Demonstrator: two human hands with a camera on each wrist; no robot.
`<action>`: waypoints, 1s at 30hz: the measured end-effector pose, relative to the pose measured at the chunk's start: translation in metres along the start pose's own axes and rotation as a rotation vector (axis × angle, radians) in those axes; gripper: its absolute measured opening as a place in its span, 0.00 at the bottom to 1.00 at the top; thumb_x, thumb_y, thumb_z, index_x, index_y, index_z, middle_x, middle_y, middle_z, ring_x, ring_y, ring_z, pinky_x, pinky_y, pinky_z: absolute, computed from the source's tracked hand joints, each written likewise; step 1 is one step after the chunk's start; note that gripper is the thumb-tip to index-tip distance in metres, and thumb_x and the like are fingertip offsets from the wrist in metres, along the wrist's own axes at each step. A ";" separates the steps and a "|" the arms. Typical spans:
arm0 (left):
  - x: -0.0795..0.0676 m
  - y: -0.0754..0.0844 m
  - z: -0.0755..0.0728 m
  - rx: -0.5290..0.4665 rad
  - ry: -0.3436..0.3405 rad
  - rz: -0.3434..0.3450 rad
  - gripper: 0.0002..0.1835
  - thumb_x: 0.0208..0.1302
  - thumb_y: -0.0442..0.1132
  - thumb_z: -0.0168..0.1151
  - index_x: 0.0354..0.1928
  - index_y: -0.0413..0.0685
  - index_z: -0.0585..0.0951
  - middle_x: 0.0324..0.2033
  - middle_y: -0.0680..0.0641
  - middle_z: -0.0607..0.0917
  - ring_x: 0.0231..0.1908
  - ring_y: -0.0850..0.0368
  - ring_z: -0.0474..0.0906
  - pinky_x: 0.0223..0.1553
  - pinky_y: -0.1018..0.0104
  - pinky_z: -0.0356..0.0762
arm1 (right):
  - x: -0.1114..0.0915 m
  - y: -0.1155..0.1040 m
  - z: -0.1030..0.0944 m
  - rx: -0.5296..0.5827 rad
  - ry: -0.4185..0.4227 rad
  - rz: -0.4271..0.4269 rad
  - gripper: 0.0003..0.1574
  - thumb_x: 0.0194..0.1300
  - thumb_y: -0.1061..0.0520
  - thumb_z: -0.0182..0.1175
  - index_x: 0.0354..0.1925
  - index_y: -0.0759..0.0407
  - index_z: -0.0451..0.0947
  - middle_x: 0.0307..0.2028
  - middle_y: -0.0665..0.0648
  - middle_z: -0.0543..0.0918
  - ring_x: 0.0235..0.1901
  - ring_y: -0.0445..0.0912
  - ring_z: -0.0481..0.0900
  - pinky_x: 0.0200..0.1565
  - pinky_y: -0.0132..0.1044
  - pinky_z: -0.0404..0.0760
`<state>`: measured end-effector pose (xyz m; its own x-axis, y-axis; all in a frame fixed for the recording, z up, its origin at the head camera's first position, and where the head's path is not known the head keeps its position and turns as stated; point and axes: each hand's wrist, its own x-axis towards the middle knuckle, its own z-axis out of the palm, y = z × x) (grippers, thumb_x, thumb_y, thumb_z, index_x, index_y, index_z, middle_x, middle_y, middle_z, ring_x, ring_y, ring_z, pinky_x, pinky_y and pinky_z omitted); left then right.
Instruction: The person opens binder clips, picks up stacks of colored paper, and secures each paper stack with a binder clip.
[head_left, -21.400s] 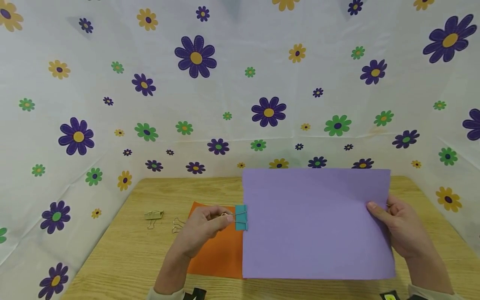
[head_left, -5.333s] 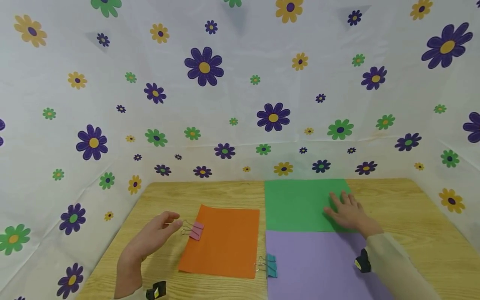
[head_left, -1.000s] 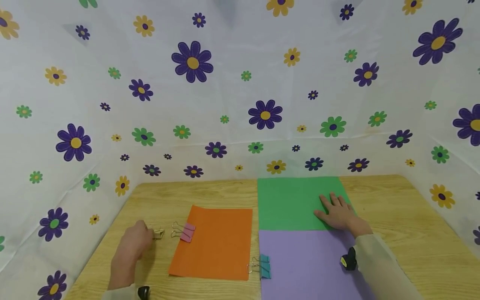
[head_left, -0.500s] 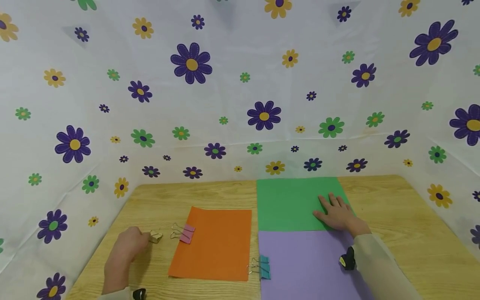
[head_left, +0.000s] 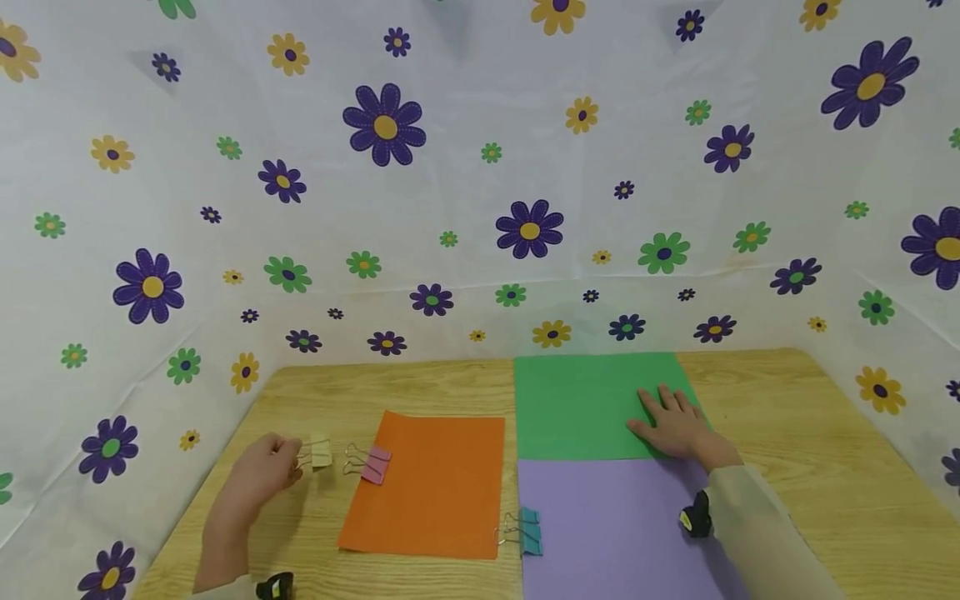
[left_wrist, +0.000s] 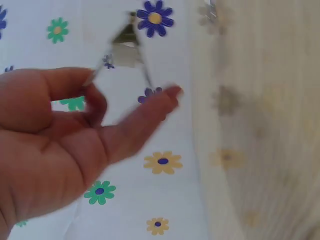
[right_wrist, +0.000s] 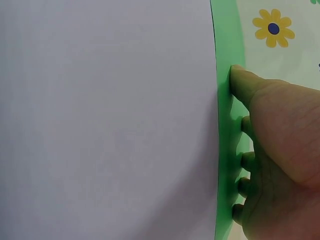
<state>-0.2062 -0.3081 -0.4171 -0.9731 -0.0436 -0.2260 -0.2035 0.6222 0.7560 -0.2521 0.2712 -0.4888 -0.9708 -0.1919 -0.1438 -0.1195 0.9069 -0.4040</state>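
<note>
My left hand [head_left: 258, 471] pinches a pale yellow binder clip [head_left: 321, 453] by its wire handles, left of the orange paper [head_left: 442, 492]. In the left wrist view the clip [left_wrist: 126, 46] points away, its handles spread between thumb and fingers. My right hand [head_left: 675, 427] rests with spread fingers on the green paper [head_left: 573, 408]. In the right wrist view its fingertips [right_wrist: 239, 77] touch the green sheet [right_wrist: 227, 150]. The purple paper [head_left: 622, 517] lies in front of the green one, a teal binder clip [head_left: 531, 532] on its left edge.
A pink binder clip [head_left: 377, 465] grips the orange paper's left edge, handles pointing left. All the papers lie on a wooden table [head_left: 420, 383]. A flower-print cloth [head_left: 450, 192] hangs behind it and along both sides.
Over the last second my left hand has raised and turned the yellow clip, whose body now points right. Earlier the purple paper was held up; now it lies flat. My right hand has stayed put.
</note>
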 end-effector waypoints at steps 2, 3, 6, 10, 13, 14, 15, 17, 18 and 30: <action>0.000 0.004 -0.002 -0.230 -0.022 0.008 0.29 0.81 0.48 0.34 0.64 0.23 0.59 0.44 0.37 0.78 0.41 0.57 0.82 0.47 0.62 0.83 | 0.000 0.000 0.000 -0.002 0.001 -0.001 0.53 0.74 0.31 0.43 0.75 0.70 0.49 0.72 0.82 0.43 0.70 0.79 0.39 0.65 0.75 0.42; 0.000 0.007 -0.003 -0.352 -0.035 0.012 0.31 0.81 0.48 0.33 0.69 0.24 0.52 0.47 0.37 0.79 0.43 0.58 0.84 0.49 0.63 0.82 | -0.001 -0.001 -0.001 0.000 -0.001 0.000 0.53 0.74 0.32 0.44 0.75 0.71 0.49 0.72 0.82 0.43 0.70 0.79 0.39 0.65 0.75 0.42; -0.002 0.018 -0.006 -0.727 -0.093 0.038 0.30 0.81 0.49 0.30 0.72 0.34 0.44 0.45 0.42 0.84 0.44 0.58 0.86 0.52 0.65 0.80 | -0.004 -0.007 -0.006 0.002 -0.014 0.012 0.49 0.75 0.37 0.46 0.74 0.71 0.49 0.72 0.82 0.43 0.70 0.79 0.39 0.65 0.75 0.43; -0.008 0.032 -0.006 -1.108 -0.158 0.083 0.17 0.80 0.50 0.35 0.57 0.47 0.51 0.43 0.42 0.87 0.47 0.52 0.86 0.54 0.62 0.79 | -0.004 -0.007 -0.007 0.006 -0.022 0.021 0.49 0.75 0.37 0.46 0.75 0.71 0.49 0.72 0.82 0.42 0.70 0.78 0.38 0.66 0.74 0.42; -0.013 0.041 0.000 -1.249 -0.182 0.129 0.15 0.80 0.49 0.39 0.55 0.47 0.54 0.44 0.41 0.87 0.47 0.53 0.85 0.53 0.64 0.80 | -0.002 -0.003 -0.005 0.003 -0.024 0.017 0.50 0.74 0.35 0.45 0.75 0.69 0.49 0.72 0.82 0.42 0.70 0.78 0.38 0.66 0.74 0.42; -0.015 0.044 0.002 -1.287 -0.185 0.145 0.15 0.80 0.48 0.40 0.55 0.46 0.56 0.45 0.41 0.87 0.47 0.53 0.85 0.52 0.65 0.80 | -0.002 -0.002 -0.003 0.004 -0.028 0.021 0.50 0.74 0.34 0.45 0.76 0.68 0.48 0.73 0.81 0.42 0.71 0.78 0.38 0.66 0.74 0.42; -0.017 0.047 0.004 -1.329 -0.187 0.161 0.15 0.80 0.47 0.42 0.57 0.46 0.58 0.45 0.40 0.86 0.47 0.53 0.84 0.52 0.66 0.80 | -0.001 -0.001 -0.003 -0.002 -0.032 0.021 0.51 0.74 0.33 0.44 0.76 0.68 0.48 0.72 0.81 0.42 0.71 0.78 0.38 0.66 0.74 0.42; -0.020 0.052 0.008 -1.416 -0.188 0.194 0.14 0.79 0.46 0.45 0.56 0.45 0.64 0.47 0.39 0.85 0.49 0.52 0.83 0.53 0.66 0.79 | -0.001 -0.001 -0.002 -0.006 -0.026 0.012 0.52 0.73 0.31 0.45 0.75 0.68 0.50 0.72 0.82 0.44 0.70 0.79 0.40 0.65 0.75 0.44; -0.022 0.055 0.009 -1.472 -0.191 0.206 0.13 0.78 0.45 0.47 0.54 0.45 0.66 0.47 0.38 0.85 0.50 0.51 0.83 0.54 0.66 0.79 | 0.000 0.000 -0.001 0.002 -0.023 0.017 0.52 0.73 0.32 0.46 0.75 0.68 0.50 0.72 0.81 0.44 0.70 0.78 0.39 0.66 0.75 0.43; -0.037 0.071 0.016 -1.757 -0.209 0.226 0.08 0.76 0.39 0.52 0.43 0.41 0.70 0.50 0.36 0.81 0.52 0.45 0.82 0.59 0.62 0.74 | 0.007 0.010 0.006 0.001 0.033 -0.022 0.69 0.62 0.14 0.34 0.74 0.69 0.52 0.72 0.82 0.46 0.69 0.80 0.42 0.64 0.76 0.45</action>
<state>-0.1833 -0.2493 -0.3649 -0.9956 0.0936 0.0038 -0.0818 -0.8885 0.4515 -0.2593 0.2770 -0.4994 -0.9742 -0.1995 -0.1053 -0.1407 0.9022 -0.4077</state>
